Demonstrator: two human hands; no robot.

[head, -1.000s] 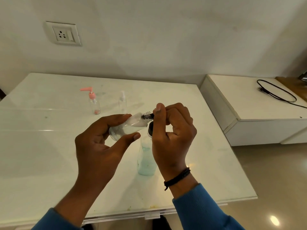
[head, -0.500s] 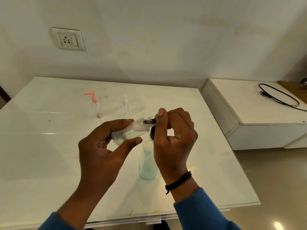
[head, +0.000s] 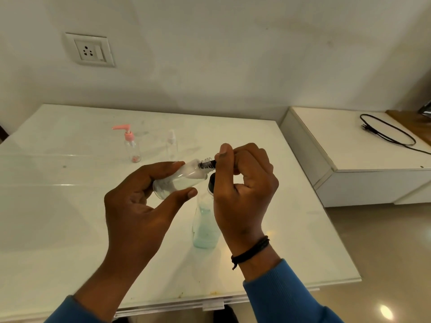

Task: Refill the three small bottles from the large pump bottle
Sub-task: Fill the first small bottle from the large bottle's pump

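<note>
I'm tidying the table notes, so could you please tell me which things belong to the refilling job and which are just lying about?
Job: small clear bottle in left hand; its black cap, pinched by right hand; large bottle; pink-pump bottle; clear spray bottle.
Lying about: black cable; wall socket.

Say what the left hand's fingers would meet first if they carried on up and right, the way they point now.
Probably the right hand, which pinches the black cap of the small clear bottle that the left hand holds tilted above the table. Depth between the hands is unclear.
</note>
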